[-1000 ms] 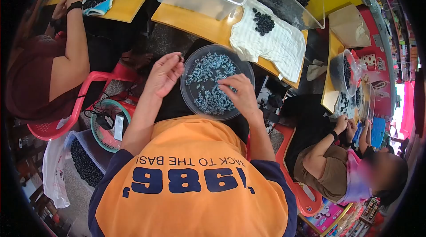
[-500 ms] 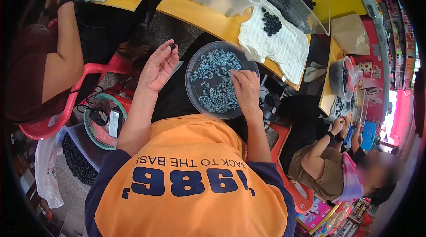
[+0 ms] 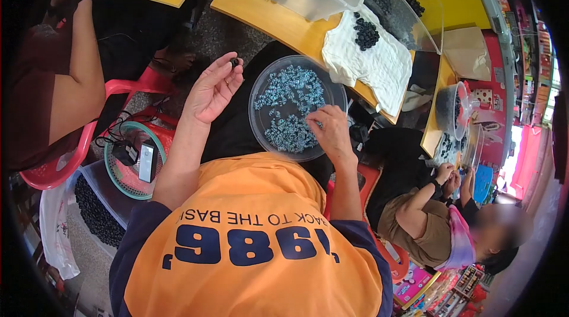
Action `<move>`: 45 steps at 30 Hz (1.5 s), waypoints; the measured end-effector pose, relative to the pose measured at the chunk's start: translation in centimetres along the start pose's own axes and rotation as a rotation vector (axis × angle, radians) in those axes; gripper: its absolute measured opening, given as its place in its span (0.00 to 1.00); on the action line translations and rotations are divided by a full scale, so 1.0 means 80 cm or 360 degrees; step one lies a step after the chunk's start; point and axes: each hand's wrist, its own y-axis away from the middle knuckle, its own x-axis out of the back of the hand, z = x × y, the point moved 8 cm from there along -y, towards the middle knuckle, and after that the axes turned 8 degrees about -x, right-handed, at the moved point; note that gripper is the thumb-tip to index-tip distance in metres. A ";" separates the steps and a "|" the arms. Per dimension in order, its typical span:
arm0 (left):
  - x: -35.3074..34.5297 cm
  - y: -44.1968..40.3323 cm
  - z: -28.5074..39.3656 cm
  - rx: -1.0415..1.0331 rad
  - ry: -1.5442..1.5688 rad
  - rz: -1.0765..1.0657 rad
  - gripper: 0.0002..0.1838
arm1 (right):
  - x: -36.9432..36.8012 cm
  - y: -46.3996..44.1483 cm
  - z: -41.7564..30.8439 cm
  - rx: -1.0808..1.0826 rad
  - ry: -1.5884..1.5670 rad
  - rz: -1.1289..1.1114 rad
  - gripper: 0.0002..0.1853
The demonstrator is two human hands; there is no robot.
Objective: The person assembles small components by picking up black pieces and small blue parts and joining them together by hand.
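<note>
Between the thumb and fingertips of my left hand is a small black round part, held up left of the bowl. A clear round plastic bowl rests at my lap, in front of my orange shirt. Many small metal coil springs are spread over its bottom. My right hand is over the bowl's right side, thumb and fingers pinched together close to the springs. Whatever is in that pinch is too small to make out.
A white cloth with black parts lies on the yellow table ahead, beside clear bins. A turquoise basket stands at left, near a bag of black pieces. People sit on both sides, a co-worker's arm at left.
My right hand has drawn back slightly toward me over the bowl, its fingers still pinched. My left hand has shifted a little to the right, still holding the black part.
</note>
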 end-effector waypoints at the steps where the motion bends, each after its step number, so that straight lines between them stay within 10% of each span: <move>1: -0.001 0.000 -0.001 0.0009 0.0005 -0.0001 0.16 | 0.005 0.000 0.006 -0.0073 0.0020 0.0049 0.03; 45: -0.036 0.011 -0.026 0.0162 -0.0424 -0.0149 0.13 | 0.002 -0.033 -0.046 0.0143 -0.0264 0.0461 0.08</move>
